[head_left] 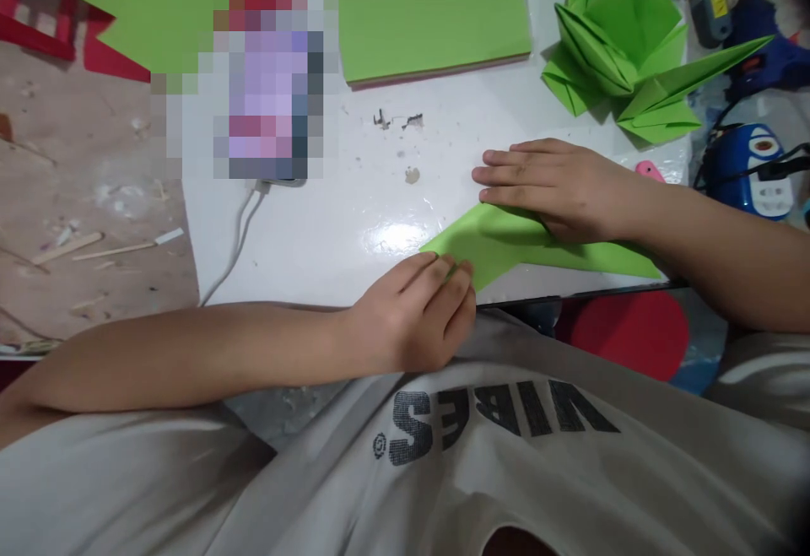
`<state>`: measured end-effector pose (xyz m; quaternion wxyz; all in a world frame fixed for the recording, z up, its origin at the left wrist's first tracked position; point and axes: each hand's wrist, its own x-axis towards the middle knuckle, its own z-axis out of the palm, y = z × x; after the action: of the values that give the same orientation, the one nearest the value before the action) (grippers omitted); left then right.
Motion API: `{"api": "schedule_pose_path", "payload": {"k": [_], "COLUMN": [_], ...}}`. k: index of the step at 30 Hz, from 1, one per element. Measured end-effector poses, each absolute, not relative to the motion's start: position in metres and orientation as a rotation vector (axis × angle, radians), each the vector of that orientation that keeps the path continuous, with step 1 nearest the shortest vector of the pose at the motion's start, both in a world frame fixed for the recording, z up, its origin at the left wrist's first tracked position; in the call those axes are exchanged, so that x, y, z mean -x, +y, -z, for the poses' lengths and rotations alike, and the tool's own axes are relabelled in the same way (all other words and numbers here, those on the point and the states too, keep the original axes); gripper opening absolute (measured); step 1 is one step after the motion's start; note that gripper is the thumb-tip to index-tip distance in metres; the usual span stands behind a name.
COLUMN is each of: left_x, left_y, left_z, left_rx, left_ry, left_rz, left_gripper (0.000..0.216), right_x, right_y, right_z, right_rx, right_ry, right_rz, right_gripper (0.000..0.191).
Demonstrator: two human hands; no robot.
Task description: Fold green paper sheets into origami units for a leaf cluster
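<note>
A folded green paper lies at the near edge of the white table. My right hand rests flat on it, fingers stretched out together and pointing left. My left hand is curled at the paper's near left corner, with its fingertips pinching the edge of the sheet.
A stack of green sheets lies at the back. Folded green paper shapes sit at the back right beside blue tools. A pixelated phone with a white cable lies to the left. Wooden sticks lie on the floor.
</note>
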<state>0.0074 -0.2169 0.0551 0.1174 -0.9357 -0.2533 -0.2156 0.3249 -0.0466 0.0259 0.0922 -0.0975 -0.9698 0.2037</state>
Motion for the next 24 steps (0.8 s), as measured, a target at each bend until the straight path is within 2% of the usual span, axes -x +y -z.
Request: {"api": "schedule_pose_path", "payload": {"k": [4, 15, 24], "left_x": [-0.006, -0.008, -0.010], "left_y": [-0.216, -0.221, -0.214], "left_z": [-0.055, -0.042, -0.042], "left_rx": [2.709, 2.783, 2.717], "left_ry": [-0.761, -0.775, -0.734], "left_rz": [0.622, 0.693, 0.667], "left_gripper": [0.012, 0.011, 0.020], "right_x": [-0.325, -0.307, -0.308], "right_y": [-0.049, -0.067, -0.066], "right_z": [-0.027, -0.023, -0.017], "right_rx": [0.324, 0.272, 0.169], "right_ry": [-2.870, -2.844, -2.810], "right_rz": [-0.629, -0.601, -0.563], "right_gripper": [0.088, 0.062, 0.068]}}
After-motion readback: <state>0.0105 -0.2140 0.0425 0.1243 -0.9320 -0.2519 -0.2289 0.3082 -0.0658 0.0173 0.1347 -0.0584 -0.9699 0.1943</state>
